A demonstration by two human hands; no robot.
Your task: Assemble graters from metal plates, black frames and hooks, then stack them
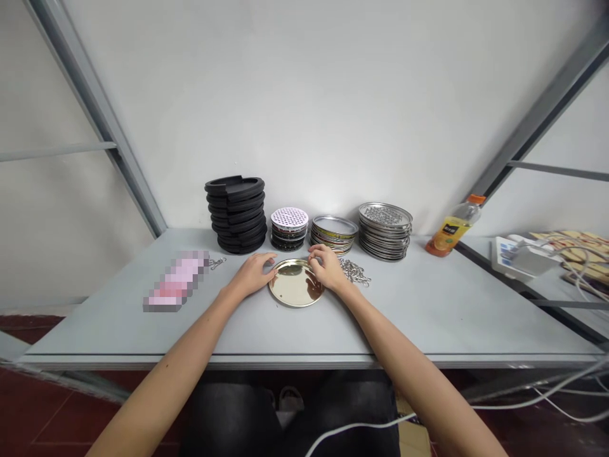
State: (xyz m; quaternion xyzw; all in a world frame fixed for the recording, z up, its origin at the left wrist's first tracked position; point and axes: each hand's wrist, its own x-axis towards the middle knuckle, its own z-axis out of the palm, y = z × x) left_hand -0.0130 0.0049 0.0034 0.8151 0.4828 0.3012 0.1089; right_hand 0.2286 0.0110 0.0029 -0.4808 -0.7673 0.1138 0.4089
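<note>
- Okay, the gold tray lies flat on the table, directly between my hands.
- It looks thin, light and stiff, but slippery; I'd take it by the rim, from opposite sides.
- Left hand: fingers curl narrowly against the tray's left rim; grip or mere touch, I cannot tell.
- Right hand: fingers rest narrowly on the tray's upper right rim; same doubt.
- Metal chain lies just right of the tray.
- Black rings, perforated discs and mesh plates stand in stacks behind the tray.
- Pink blurred item lies left of the tray; the table's front edge runs nearer me.
</note>
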